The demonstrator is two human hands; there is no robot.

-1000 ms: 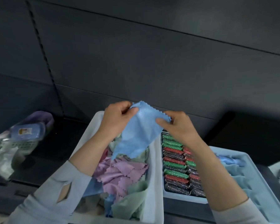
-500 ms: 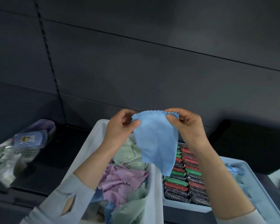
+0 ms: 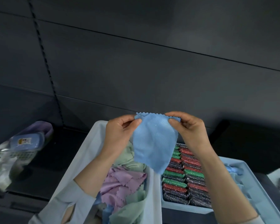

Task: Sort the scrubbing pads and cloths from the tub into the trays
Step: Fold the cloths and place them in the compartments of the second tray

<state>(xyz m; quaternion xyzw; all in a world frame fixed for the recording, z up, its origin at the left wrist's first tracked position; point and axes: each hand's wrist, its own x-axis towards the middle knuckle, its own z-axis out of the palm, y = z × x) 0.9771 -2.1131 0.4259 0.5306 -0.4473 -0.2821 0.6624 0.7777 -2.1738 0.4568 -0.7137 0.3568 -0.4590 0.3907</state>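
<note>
Both hands hold a blue cloth (image 3: 153, 143) up in the air by its far scalloped edge: the left hand (image 3: 120, 135) pinches one top corner, the right hand (image 3: 189, 130) the other. The cloth hangs free above the gap between the tub (image 3: 87, 151) on the left, heaped with cloths, and the tray (image 3: 184, 207) of pads (image 3: 181, 180) on the right. Open dark wall lies beyond.

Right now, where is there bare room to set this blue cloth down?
The dark shelf between the tub and the basket looks bare. The scrubbing pads fill their tray section, and cloths fill the tub.
</note>
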